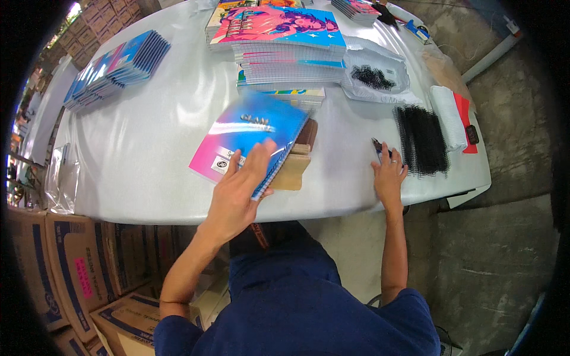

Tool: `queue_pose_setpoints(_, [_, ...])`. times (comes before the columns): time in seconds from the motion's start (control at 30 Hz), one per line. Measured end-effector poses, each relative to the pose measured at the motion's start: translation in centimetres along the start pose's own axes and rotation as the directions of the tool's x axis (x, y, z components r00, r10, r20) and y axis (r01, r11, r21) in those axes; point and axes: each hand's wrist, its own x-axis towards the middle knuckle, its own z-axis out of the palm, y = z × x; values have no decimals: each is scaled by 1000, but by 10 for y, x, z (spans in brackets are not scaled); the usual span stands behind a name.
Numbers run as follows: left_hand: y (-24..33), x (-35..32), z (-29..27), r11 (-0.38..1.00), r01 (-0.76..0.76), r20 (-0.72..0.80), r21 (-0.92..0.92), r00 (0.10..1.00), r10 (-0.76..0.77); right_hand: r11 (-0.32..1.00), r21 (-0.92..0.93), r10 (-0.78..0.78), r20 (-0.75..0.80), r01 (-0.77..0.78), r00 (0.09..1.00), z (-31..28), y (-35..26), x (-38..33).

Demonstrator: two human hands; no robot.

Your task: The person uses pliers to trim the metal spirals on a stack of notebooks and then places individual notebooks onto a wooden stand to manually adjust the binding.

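1 notebook (252, 133) under left hand (238, 188), gripped; right hand (389, 175) on pliers (376, 146), grip unclear.

Notebook cover (246, 133) glossy, smooth; tabletop (142, 166) smooth, shiny; coils (421, 142) plastic-looking; boxes (80, 261) matt cardboard; shirt (291, 314) matt cloth.

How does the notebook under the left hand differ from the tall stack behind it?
The notebook is under the left hand; the tall stack is untouched. The notebook's cover fades from blue to pink; the tall stack's top cover shows an illustrated figure. The notebook is thinner than the tall stack. Both show blue and pink.
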Motion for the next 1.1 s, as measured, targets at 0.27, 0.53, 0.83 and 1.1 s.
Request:
queue_pose_setpoints(0.27, [-2, 7, 30, 935, 6, -147, 355, 988, 49, 930, 338, -115, -95, 141, 989, -40, -41, -5])
queue_pose_setpoints(0.53, [5, 10, 33, 927, 6, -160, 374, 985, 58, 545, 671, -474, -248, 503, 845, -112, -150, -46])
queue_pose_setpoints(0.83, [1, 4, 31, 923, 9, -139, 385, 989, 48, 409, 791, -634, 605, -455, 482, -141, -146, -7])
queue_pose_setpoints(1.1, [-72, -6, -55, 943, 332, -475, -30, 825, -306, 698, 698, -381, 171, 161, 909, -114, -99, 37])
